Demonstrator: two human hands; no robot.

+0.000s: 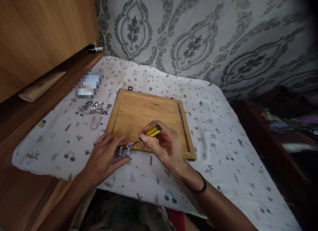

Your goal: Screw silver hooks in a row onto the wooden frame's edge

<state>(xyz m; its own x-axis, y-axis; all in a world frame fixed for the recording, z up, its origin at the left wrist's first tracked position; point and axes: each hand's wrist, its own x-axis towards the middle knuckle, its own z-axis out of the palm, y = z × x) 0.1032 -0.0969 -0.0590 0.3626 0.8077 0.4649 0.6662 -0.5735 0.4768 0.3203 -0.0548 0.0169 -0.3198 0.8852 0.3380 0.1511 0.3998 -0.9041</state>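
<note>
A yellow-and-black screwdriver [152,131] is gripped in my right hand [167,146], its shaft slanting down to the left. Its tip meets a small metal hinge [128,151] at the near edge of a framed wooden panel [144,108]. My left hand [105,159] reaches around the hinge from the left, fingers over the panel's near left corner and thumb at the hinge's lower end. The hinge lies between thumb and forefinger. Whether a screw sits under the tip is too small to tell.
Several loose metal fittings [93,107] lie in a pile left of the panel. Farther back is a blurred rectangular item [89,83]. A patterned white sheet [211,138] covers the surface. Wooden furniture [49,32] borders the left; a patterned wall [159,32] rises behind.
</note>
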